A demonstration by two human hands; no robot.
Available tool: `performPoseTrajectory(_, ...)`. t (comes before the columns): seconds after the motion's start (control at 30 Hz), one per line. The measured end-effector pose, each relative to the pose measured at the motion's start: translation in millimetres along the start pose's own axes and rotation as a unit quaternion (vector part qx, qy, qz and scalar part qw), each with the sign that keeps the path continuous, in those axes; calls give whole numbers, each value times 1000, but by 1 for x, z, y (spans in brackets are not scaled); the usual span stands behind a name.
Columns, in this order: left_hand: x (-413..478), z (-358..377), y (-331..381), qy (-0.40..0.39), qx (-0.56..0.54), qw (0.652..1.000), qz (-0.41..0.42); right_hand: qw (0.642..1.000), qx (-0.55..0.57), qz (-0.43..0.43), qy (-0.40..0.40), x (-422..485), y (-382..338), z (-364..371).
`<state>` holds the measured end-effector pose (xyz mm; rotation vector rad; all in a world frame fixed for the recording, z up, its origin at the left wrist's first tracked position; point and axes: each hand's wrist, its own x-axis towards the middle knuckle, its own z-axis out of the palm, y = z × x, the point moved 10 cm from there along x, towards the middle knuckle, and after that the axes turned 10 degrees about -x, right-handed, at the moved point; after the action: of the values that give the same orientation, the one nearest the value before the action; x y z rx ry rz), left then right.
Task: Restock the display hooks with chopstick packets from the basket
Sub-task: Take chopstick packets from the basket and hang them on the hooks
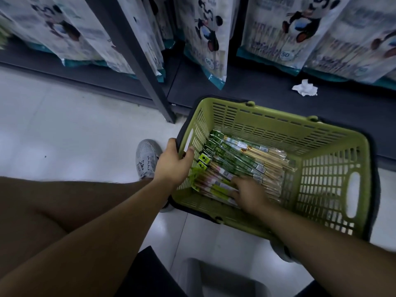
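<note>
Head view looks down on your left hand (173, 166), whose thumb and fingers are curled over the left rim of the green shopping basket (278, 125), steadying it on the floor. Just to the right, the chopstick packets (246, 159) lie flat in the bottom of the basket, packed side by side with their green header cards towards your left hand. Your right hand (249, 196) is down on the nearest packets and touches them. It is blurred, so there is no telling whether its fingers have closed on one or merely lie on top. Judge the packets as light, stiff along the sticks and slick in their clear film, so they may slide over one another. Take one across its middle to lift it, then shift to the header card, where the hang hole most likely sits. No display hook shows from here. Around you, pale floor tiles (64, 125) run under a grey trainer (147, 157). A dark shelving post (132, 56) rises behind, panda-printed bags (289, 28) stand along the dark shelf base (246, 88), and a crumpled white tissue (305, 88) lies on that base at the right.
</note>
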<state>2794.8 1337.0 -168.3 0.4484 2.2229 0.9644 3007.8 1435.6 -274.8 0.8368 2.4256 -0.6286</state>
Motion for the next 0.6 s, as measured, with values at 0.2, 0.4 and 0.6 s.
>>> performPoseTrajectory(0.2, -2, 0, 1, -6, -12, 1000, -1, 999, 16, 1, -28, 3, 6, 1)
performPoseTrajectory(0.4, -4, 2, -2, -32, -35, 999, -23, 998, 44, 17, -39, 0, 12, 0)
performPoseTrajectory(0.6, -3, -28, 25, 48, 81, 992, 88, 981, 191, 19, 30, -2, 28, -76)
